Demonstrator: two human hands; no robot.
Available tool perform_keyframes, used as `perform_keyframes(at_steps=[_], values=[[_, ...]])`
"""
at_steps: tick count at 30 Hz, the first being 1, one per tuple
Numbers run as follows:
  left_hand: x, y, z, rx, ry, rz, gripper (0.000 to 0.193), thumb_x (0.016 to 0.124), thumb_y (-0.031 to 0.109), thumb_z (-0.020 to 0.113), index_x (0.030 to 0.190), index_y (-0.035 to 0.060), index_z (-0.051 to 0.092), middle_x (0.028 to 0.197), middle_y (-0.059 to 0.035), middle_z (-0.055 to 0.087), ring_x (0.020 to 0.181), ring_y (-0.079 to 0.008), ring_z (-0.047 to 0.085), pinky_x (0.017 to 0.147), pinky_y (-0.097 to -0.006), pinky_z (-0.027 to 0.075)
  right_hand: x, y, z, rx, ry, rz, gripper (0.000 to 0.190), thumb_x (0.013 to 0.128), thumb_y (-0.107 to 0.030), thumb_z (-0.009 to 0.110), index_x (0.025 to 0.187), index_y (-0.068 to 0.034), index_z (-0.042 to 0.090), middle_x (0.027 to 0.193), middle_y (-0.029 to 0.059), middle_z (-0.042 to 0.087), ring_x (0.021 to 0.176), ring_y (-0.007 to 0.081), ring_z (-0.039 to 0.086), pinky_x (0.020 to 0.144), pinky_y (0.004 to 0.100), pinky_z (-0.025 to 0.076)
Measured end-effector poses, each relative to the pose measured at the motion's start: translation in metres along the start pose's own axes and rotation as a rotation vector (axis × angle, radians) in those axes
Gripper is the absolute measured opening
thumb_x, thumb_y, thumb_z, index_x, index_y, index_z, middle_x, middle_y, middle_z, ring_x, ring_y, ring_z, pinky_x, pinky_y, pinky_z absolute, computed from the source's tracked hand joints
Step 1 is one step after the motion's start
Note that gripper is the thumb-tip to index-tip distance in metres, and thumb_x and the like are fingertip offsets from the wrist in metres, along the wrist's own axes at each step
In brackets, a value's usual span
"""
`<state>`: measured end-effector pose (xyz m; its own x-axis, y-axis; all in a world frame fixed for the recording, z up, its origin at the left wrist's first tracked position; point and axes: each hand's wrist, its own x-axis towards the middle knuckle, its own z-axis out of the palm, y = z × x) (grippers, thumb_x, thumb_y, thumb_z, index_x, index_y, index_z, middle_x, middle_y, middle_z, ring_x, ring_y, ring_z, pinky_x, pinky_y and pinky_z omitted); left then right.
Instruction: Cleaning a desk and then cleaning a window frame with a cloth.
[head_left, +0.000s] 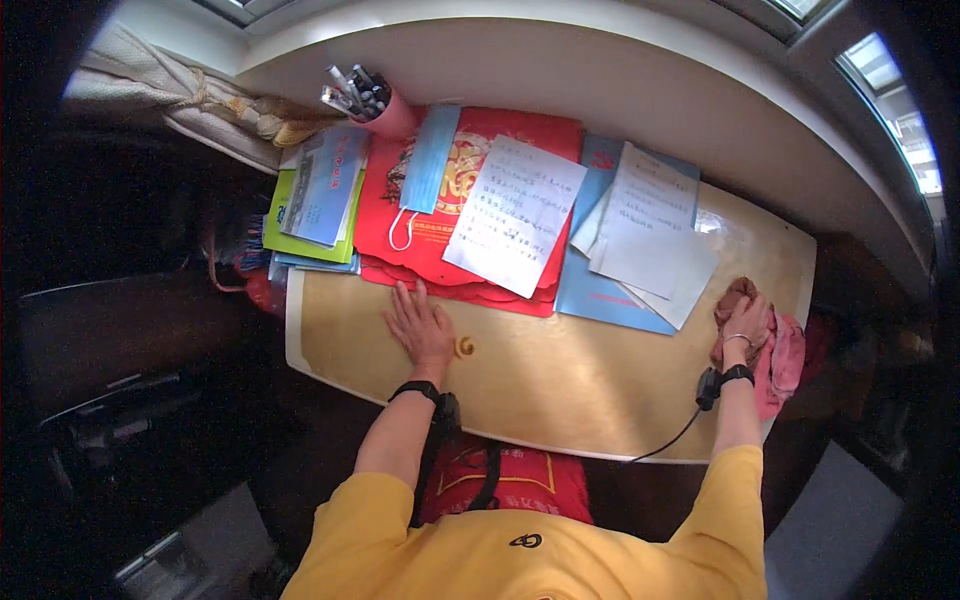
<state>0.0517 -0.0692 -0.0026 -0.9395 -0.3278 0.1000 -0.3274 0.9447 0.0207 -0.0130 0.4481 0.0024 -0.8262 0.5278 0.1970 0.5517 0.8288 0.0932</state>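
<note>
My left hand (421, 328) lies palm down with fingers apart on the wooden tabletop (540, 390), its fingertips at the lower edge of several stacked red printed sheets (390, 225). At the table's right end my right hand (748, 319) is closed over a crumpled brown cloth (726, 304). A pink cloth (784, 360) lies against it and hangs over the table edge. Left of this hand, handwritten paper sheets (649, 240) rest on a blue folder (600, 296). Another handwritten sheet (517, 217) and a blue face mask (433, 161) lie on the red sheets.
A pink pen cup (394, 116) full of pens stands at the back left. Booklets (322, 187) lie on a green folder (274, 236) at the left edge. A tied curtain (210, 97) hangs behind them. A dark cable (679, 435) runs from my right wrist over the front edge.
</note>
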Motion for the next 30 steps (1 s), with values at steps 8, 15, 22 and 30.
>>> perform_keyframes(at_steps=[8, 15, 22, 30], values=[[0.002, 0.001, -0.007, -0.049, -0.02, 0.022, 0.056, 0.08, 0.024, 0.049, 0.132, 0.0128, 0.03, 0.141, -0.0189, 0.018, 0.13, -0.0353, 0.02, 0.1, -0.0586, 0.014, -0.042, 0.004, -0.003, -0.013, 0.112, -0.006, 0.033, 0.085, -0.032, 0.041, 0.097, -0.003, 0.052, 0.092, 0.0207, 0.058, 0.085, 0.0375, 0.054, 0.071, 0.0474, 0.041], [0.002, 0.002, -0.011, -0.047, -0.057, 0.051, 0.056, 0.08, 0.023, 0.049, 0.132, 0.0132, 0.03, 0.14, -0.02, 0.021, 0.129, -0.0355, 0.022, 0.1, -0.0601, 0.014, -0.136, -0.013, -0.014, 0.037, 0.096, 0.133, 0.032, 0.084, -0.034, 0.041, 0.089, -0.004, 0.051, 0.086, 0.0173, 0.058, 0.082, 0.0366, 0.055, 0.069, 0.0473, 0.041], [0.001, -0.006, -0.009, -0.127, -0.003, 0.043, 0.057, 0.079, 0.026, 0.05, 0.132, 0.0143, 0.03, 0.14, -0.0209, 0.021, 0.129, -0.0369, 0.021, 0.099, -0.0615, 0.014, -0.219, -0.098, -0.072, 0.097, -0.251, 0.205, 0.034, 0.084, -0.032, 0.044, 0.098, -0.004, 0.055, 0.097, 0.0189, 0.057, 0.09, 0.0359, 0.054, 0.078, 0.0463, 0.041], [0.003, -0.01, -0.019, -0.191, -0.101, 0.02, 0.054, 0.083, 0.026, 0.046, 0.134, 0.0144, 0.029, 0.143, -0.0183, 0.016, 0.132, -0.034, 0.015, 0.1, -0.0608, 0.011, -0.3, -0.189, -0.105, 0.112, -0.269, -0.193, 0.024, 0.076, -0.028, 0.049, 0.089, -0.01, 0.055, 0.087, 0.0102, 0.056, 0.08, 0.0299, 0.052, 0.075, 0.0432, 0.037]])
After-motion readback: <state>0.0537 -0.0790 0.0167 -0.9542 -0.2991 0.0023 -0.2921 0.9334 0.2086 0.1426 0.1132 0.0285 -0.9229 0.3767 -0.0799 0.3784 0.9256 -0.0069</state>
